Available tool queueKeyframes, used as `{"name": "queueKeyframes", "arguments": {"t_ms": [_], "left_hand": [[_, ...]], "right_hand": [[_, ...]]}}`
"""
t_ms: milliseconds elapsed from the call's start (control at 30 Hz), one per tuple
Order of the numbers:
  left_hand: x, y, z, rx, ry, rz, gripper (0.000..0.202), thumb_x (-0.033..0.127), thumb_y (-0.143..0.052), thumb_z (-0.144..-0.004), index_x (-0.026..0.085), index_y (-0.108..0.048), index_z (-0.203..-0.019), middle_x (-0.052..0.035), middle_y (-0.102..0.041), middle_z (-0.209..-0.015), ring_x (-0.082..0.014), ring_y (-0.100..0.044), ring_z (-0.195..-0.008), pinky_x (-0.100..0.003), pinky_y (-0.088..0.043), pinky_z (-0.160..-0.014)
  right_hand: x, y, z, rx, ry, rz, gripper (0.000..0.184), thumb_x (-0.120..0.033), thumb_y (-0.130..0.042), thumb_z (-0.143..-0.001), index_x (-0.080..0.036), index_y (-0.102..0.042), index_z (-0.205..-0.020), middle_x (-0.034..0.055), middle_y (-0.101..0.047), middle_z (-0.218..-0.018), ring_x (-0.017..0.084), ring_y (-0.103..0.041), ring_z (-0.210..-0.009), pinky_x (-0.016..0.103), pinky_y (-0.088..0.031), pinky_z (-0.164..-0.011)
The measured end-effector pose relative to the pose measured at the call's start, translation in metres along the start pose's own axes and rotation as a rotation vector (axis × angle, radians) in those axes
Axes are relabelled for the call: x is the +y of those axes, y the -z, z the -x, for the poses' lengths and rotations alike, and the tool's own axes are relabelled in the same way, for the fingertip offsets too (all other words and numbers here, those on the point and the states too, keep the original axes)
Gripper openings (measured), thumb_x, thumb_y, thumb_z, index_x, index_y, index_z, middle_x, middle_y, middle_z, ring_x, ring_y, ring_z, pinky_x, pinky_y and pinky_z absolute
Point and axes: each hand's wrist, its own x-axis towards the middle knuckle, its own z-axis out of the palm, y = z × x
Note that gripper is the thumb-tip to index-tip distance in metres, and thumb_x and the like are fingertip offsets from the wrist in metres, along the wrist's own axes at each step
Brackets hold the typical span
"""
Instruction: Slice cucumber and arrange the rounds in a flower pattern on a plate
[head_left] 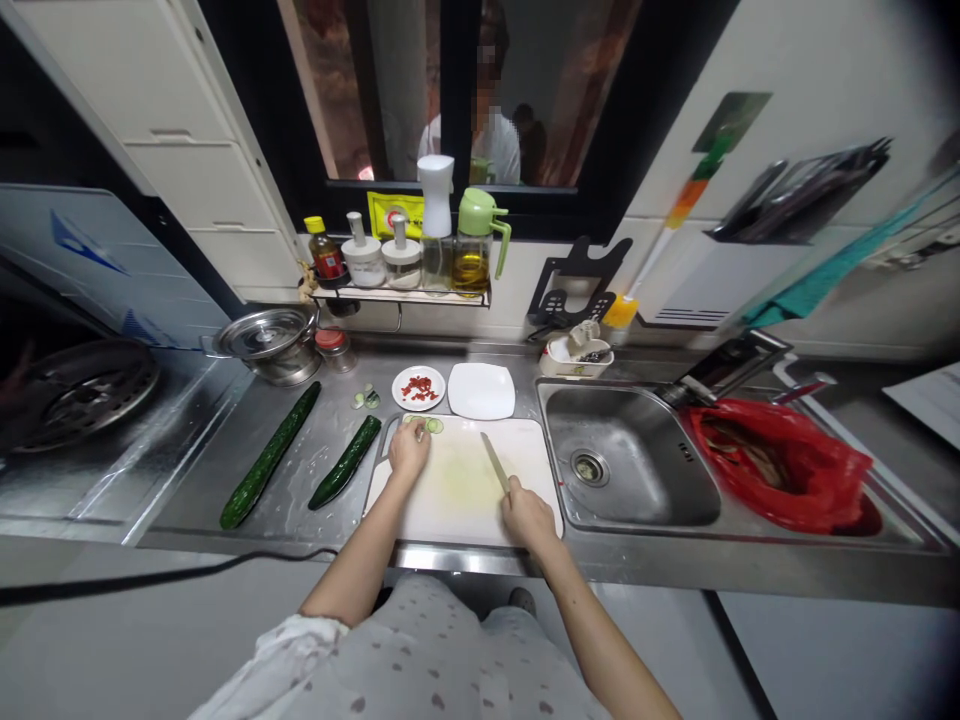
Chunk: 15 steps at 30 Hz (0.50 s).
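My right hand [529, 515] is closed around the handle of a kitchen knife [495, 463], whose blade points away from me over the white cutting board [457, 515]. At the board's far left corner, my left hand [409, 450] is curled with its fingertips at some thin cucumber slices [434, 426]. Part of the slices is hidden by those fingers. Left of the board lies a shorter cut cucumber [345, 464], and farther left a long whole cucumber [271, 455]. Small cucumber ends [366, 398] rest on the counter behind it.
Behind the board stand a plate of chopped red pieces [418, 402] and a square white plate [481, 391]. To the right is a sink [637, 460], then a red plastic bag [814, 475]. A steel pot [281, 355] and a seasoning shelf [405, 297] are at the back.
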Motion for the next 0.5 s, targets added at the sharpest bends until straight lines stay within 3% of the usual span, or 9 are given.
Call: {"name": "queueKeyframes", "arguments": {"t_ms": [100,233,500], "left_hand": [[0.015,-0.005,-0.01,-0.046,-0.079,-0.135,0.037,0.03,-0.053,-0.086,0.024,-0.065,-0.121,-0.0111,-0.064,-0.115,-0.0267,-0.056,-0.11,-0.035,-0.043,-0.09],[0.02,-0.009,-0.016,-0.085,-0.104,-0.272,0.036,0.028,-0.053,-0.086,0.022,-0.066,-0.119,-0.0144,-0.061,-0.118,-0.0299,-0.053,-0.113,-0.039,-0.041,-0.093],[0.018,-0.012,-0.017,-0.053,-0.088,-0.195,0.028,0.019,-0.053,-0.085,0.024,-0.066,-0.109,-0.0096,-0.066,-0.111,-0.0252,-0.056,-0.109,-0.034,-0.041,-0.089]], "right_hand": [[-0.001,0.001,0.0,-0.01,-0.004,0.001,0.033,-0.019,-0.032,-0.093,-0.015,-0.048,-0.121,0.0161,-0.069,-0.104,0.025,-0.066,-0.1,0.031,-0.041,-0.077],[-0.001,0.0,0.001,-0.005,-0.003,0.0,0.033,-0.018,-0.032,-0.093,-0.015,-0.049,-0.121,0.0162,-0.069,-0.104,0.025,-0.066,-0.1,0.032,-0.042,-0.078],[0.0,0.0,0.001,-0.008,0.001,-0.016,0.033,-0.018,-0.034,-0.093,-0.015,-0.05,-0.122,0.0159,-0.069,-0.104,0.025,-0.065,-0.1,0.033,-0.042,-0.079]]}}
